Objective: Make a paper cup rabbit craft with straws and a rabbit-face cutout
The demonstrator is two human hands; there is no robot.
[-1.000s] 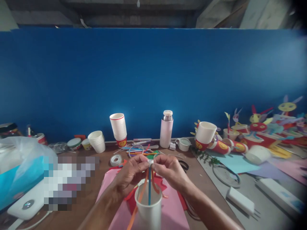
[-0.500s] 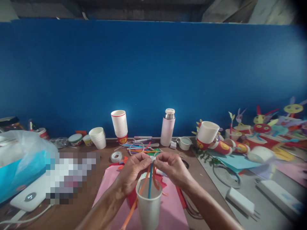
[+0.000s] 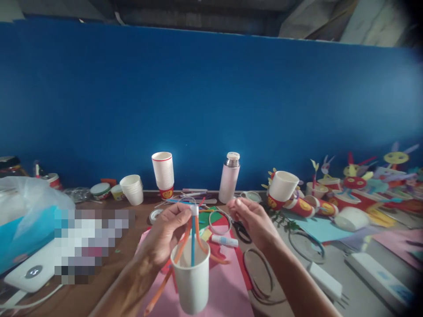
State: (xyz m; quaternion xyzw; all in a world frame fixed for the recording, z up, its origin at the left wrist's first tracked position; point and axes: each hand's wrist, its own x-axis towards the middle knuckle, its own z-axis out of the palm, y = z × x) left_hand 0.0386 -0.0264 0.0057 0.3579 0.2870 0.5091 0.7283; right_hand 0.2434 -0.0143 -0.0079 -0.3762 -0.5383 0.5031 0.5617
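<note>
My left hand pinches a blue straw at its top, where a white band wraps it together with orange strips. The straw's lower end reaches into a white paper cup, and the strips hang over its rim, one to each side. Raised apart to the right, in front of the pink flask, my right hand has thumb and fingertips closed together. Whatever may be between them is too small to make out. Below the hands lies pink paper with a glue stick on it.
At the back stand stacked paper cups and a pink flask. Scissors and a looped cable lie to the right. Finished-looking cup figures crowd the far right. A plastic bag sits at the left.
My right hand has let go of the white band and moved off to the right. My left hand keeps its pinch, and the straw and cup have shifted slightly left.
</note>
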